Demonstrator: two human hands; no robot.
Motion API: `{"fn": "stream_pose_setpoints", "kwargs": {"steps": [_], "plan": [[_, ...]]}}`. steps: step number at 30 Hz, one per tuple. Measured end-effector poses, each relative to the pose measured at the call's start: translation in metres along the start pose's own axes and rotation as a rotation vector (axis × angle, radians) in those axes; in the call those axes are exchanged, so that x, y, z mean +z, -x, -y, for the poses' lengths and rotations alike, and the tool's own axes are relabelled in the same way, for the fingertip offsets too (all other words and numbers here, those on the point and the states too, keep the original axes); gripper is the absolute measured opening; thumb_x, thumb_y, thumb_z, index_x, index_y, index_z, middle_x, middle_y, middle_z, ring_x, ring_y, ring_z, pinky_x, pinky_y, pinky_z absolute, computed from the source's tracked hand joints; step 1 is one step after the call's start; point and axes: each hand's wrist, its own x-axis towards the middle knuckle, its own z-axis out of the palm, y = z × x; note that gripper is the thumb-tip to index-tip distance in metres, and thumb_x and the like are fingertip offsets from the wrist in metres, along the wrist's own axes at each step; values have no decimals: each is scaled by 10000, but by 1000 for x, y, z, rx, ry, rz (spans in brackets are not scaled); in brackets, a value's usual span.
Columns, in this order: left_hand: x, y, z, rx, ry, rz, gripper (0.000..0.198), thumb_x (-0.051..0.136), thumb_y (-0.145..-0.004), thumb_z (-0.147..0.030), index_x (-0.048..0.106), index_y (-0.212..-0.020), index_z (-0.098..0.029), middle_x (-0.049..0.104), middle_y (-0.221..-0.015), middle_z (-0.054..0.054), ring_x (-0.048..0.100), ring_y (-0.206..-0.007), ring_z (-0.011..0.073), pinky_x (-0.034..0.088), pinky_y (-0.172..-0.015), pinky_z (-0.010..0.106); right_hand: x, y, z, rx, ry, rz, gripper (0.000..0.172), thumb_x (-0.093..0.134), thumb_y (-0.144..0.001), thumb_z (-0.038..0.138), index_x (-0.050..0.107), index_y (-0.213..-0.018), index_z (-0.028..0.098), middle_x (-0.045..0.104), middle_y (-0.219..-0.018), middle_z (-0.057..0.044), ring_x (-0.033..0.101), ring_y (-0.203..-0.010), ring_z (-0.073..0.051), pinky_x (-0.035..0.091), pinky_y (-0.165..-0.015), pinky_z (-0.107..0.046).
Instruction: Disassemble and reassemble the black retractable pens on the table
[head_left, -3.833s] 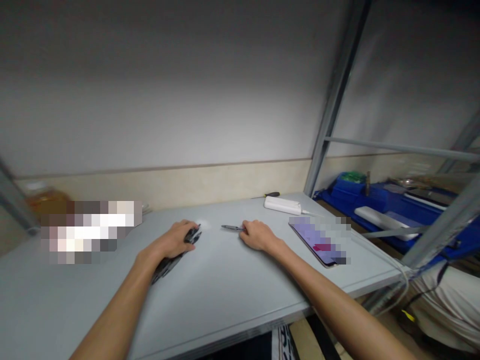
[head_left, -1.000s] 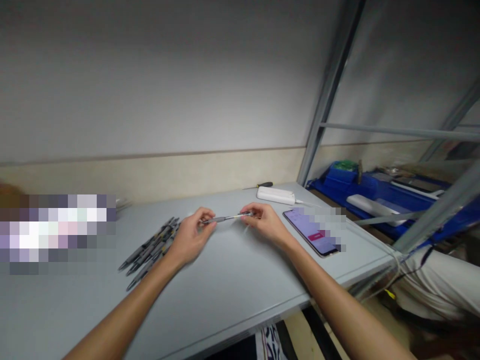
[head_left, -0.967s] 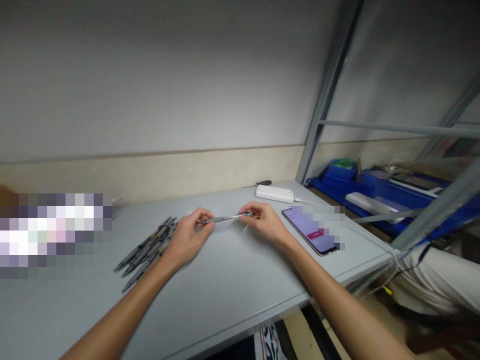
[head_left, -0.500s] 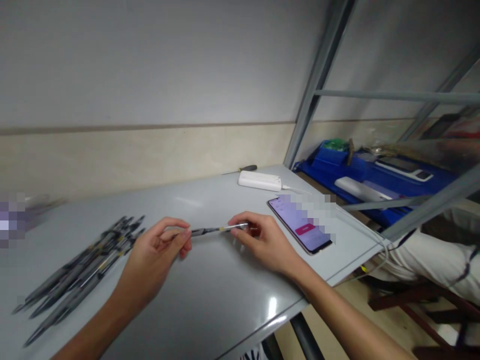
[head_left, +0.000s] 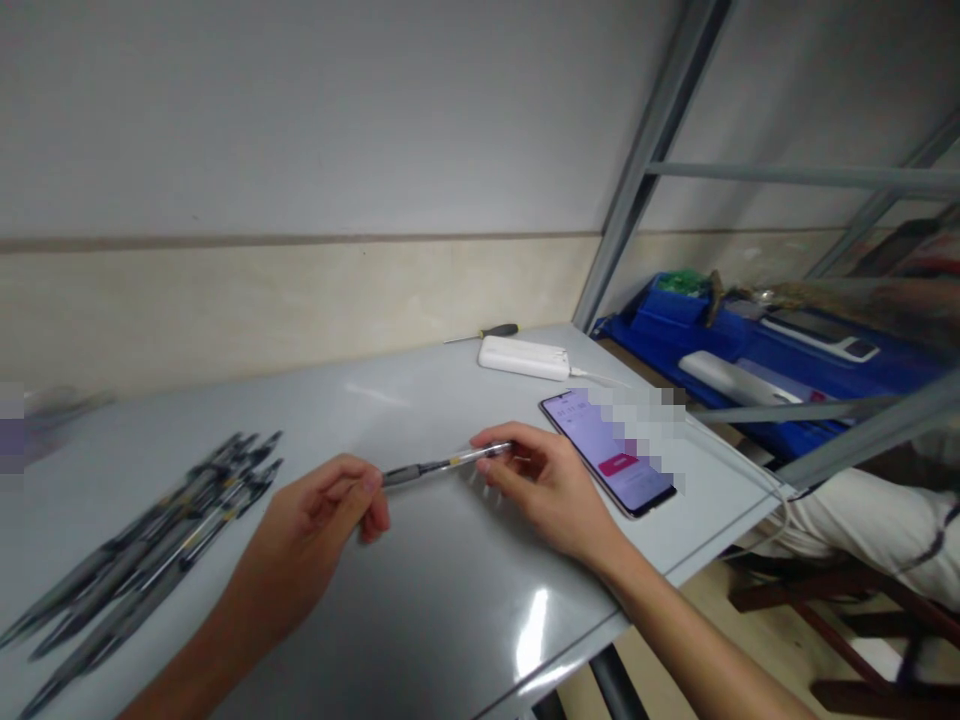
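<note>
Between my hands a slim pen with a clear barrel and a dark grey grip is held up just over the grey table. My left hand pinches its dark end between thumb and fingers, hiding the tip. At the other end, the fingers of my right hand are closed around the clear barrel near its end. Several similar pens lie side by side in a bunch on the table, left of my left hand.
A phone with a lit screen lies right of my right hand. Behind it are a white power bank with a cable and a screwdriver by the wall. A metal frame rises at the right corner, with a blue tray beyond.
My left fingers have shifted toward the pen's end, so more of the grip shows. The pen tilts slightly more, its right end higher. The view has shifted a little.
</note>
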Motion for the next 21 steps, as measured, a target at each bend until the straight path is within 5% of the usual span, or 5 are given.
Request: {"fn": "stream_pose_setpoints", "kwargs": {"steps": [4,10,16,21], "plan": [[-2,-1,-2,51,-93,1,404,488,-706,-496,520,-425,-207,512,-425,6,423,-413,126,391,-458,239,0,-1,-2,2,-11,9,186,604,-737,263,644,-901,186,538,-578,18,472,-513,-94,389,-496,-239],[-5,-2,2,40,-128,-12,385,492,-725,-477,523,-461,-198,497,-432,-11,419,-413,111,364,-435,220,0,-2,-1,-1,-19,0,200,612,-732,272,639,-916,197,521,-554,29,453,-484,-86,358,-459,-223],[-6,-6,11,-68,224,-80,246,673,-597,-359,614,-749,-176,599,-573,0,555,-564,129,456,-534,228,-3,-5,-1,34,-200,-15,229,646,-702,292,613,-901,183,537,-524,39,486,-472,-84,376,-455,-215],[-10,-9,18,-135,480,-97,260,707,-569,-268,621,-786,-154,622,-641,12,580,-608,116,499,-600,232,-6,-6,-1,85,-438,26,293,683,-671,278,615,-931,161,614,-583,6,544,-521,-96,426,-505,-229]]}}
